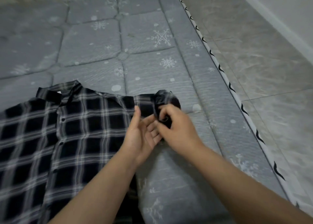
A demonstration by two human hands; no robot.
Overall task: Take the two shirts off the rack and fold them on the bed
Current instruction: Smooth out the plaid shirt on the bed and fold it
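A black-and-white plaid shirt (55, 135) lies spread on the grey snowflake-patterned bed (105, 42), button side up, collar toward the far side. Its right sleeve (166, 100) is bunched up near the bed's right edge. My right hand (176, 129) grips that bunched sleeve with curled fingers. My left hand (142, 134) is beside it, palm up and fingers straight, touching the shirt's shoulder area. Only one shirt is in view; no rack shows.
The bed's right edge has white piping with black marks (237, 96). Beyond it lies a grey tiled floor (264, 54), with a white wall base (288, 15) at the far right.
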